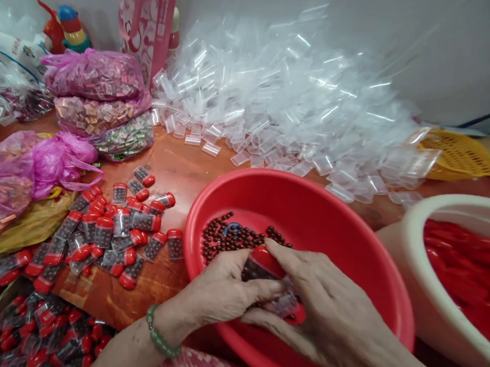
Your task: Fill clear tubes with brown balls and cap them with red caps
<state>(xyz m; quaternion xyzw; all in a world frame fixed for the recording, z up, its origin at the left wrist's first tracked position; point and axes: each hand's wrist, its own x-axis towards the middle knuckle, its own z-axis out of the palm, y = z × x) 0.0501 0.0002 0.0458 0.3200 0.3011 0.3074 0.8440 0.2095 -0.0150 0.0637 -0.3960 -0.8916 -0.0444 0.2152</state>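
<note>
Over a red plastic basin, my left hand and my right hand both grip a small clear plastic container filled with dark brown beads. A red cap tops it, under my right thumb and fingers. Another clear piece with some red shows below, between the hands; whether it is separate I cannot tell. Loose brown beads lie on the basin's bottom, around a small blue object. A green bead bracelet circles my left wrist.
Filled red-capped containers lie on the wooden table, with more in a heap lower left. Clear empty containers pile at the back. A cream tub holds red pieces. Pink bags and a yellow basket stand behind.
</note>
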